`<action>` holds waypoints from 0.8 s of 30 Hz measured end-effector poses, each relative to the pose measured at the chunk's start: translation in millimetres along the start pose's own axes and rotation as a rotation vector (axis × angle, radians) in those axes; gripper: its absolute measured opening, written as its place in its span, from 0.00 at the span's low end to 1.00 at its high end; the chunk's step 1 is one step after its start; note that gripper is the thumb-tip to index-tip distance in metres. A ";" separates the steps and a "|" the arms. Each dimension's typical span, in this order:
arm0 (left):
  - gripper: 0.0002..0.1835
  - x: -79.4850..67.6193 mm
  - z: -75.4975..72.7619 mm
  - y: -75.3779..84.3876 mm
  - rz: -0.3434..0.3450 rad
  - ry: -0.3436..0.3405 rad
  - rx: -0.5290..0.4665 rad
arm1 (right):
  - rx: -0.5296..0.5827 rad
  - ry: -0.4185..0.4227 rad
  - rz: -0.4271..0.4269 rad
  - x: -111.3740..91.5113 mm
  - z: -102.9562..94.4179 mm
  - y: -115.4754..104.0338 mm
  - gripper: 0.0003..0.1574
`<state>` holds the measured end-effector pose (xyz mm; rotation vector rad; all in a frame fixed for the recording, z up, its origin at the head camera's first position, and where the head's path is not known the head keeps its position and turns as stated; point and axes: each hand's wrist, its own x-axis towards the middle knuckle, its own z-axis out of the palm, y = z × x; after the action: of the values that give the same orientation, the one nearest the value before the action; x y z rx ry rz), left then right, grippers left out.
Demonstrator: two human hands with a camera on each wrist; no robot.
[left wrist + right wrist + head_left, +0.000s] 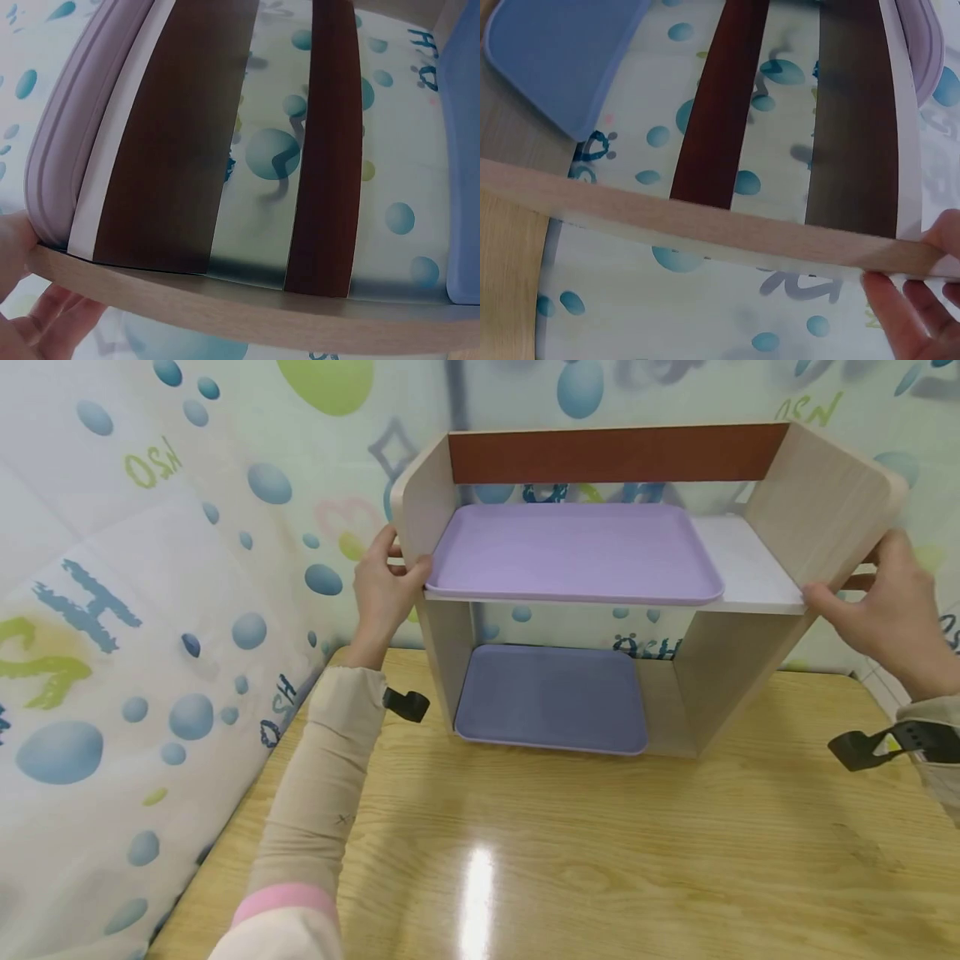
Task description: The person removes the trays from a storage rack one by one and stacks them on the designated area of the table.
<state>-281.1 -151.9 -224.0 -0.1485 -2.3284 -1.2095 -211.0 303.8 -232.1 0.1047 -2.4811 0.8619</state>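
A small two-tier wooden shelf [825, 502] stands on the table, with pale side panels and a brown back strip. My left hand [382, 589] grips the front edge of its left panel, thumb inside by the upper tier and fingers outside. On the other side my right hand [888, 610] holds the right panel's edge at about the same height. A purple tray [570, 552] lies on the white upper tier, toward the left. Below it, a blue-grey tray [551, 697] sits on the bottom board, also left of centre. Both wrist views show thumb and fingers on opposite faces of a panel.
The wood-grain table [600, 843] extends in front of the shelf. Behind and to the left hangs a white covering [187, 568] printed with blue and green spots. Black wrist mounts [407, 703] sit on both sleeves.
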 end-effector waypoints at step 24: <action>0.27 -2.4 -5.2 3.6 -0.063 -0.095 -0.040 | -0.035 0.006 0.001 -4.6 5.0 -3.4 0.35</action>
<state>-275.9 -153.5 -220.1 -0.1501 -2.4083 -1.3066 -208.5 297.6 -235.8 0.0888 -2.4899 0.8184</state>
